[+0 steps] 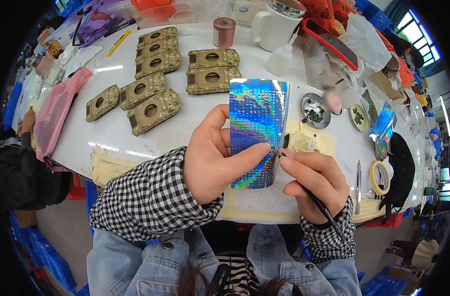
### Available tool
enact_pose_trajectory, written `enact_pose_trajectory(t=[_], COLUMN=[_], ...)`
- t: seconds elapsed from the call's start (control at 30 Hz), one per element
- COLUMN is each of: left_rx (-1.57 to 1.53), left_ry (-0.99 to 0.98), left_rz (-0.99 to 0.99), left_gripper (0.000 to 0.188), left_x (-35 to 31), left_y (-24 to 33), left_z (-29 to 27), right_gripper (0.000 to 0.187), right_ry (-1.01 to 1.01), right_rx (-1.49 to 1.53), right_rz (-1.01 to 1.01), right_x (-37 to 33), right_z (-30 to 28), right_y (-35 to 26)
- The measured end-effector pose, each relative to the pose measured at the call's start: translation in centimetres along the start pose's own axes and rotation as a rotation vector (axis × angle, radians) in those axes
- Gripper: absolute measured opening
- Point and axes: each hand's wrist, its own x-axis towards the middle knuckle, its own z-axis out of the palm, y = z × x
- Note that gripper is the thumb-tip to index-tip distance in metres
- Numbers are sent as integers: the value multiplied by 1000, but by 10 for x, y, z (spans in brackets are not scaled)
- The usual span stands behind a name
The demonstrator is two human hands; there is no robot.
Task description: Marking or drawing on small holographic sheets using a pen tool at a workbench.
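Note:
My left hand (210, 158) grips a shiny blue holographic sheet (254, 113) covered in rows of small rectangular marks. The thumb lies across its front and the fingers are behind it, partly hidden. The sheet is held upright above the table and curves slightly. My right hand (318, 182) is closed around a thin black pen-like tool (319, 204), whose exact kind I cannot make out. Its tip is at the sheet's right edge, close to my left thumb. Beyond and to the left stand several camouflage model tank hulls (153, 111), each with a round hole on top.
A round metal dish (315, 111) with small dark green parts lies right of the sheet. Farther back are a white mug (276, 24), a pink jar (224, 32) and a red-edged phone (331, 43). A tape roll (380, 177) and pink mesh basket (62, 113) flank me.

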Motion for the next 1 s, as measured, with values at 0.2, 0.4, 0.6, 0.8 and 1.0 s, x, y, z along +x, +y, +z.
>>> enact_pose_trajectory(t=[0.2,0.4,0.6,0.8,1.0], left_rx=[9,22,3,-14,-26], left_ry=[-5,11,5,11,9], left_rz=[-17,23,-68,-61,-72], left_gripper=[45,45,44,46,46], left_x=[0,-1,1,1,2], left_y=[1,-3,-2,-5,-3], left_z=[0,-1,-3,-3,-2], right_gripper=[37,42,42,43,41], right_ry=[9,-4,11,7,15], right_rx=[-20,-26,-126,-194,-227], right_rz=[6,-40,-133,-209,-227], right_x=[-1,3,-3,0,-1], right_z=[2,2,10,9,9], right_y=[0,0,2,1,3])
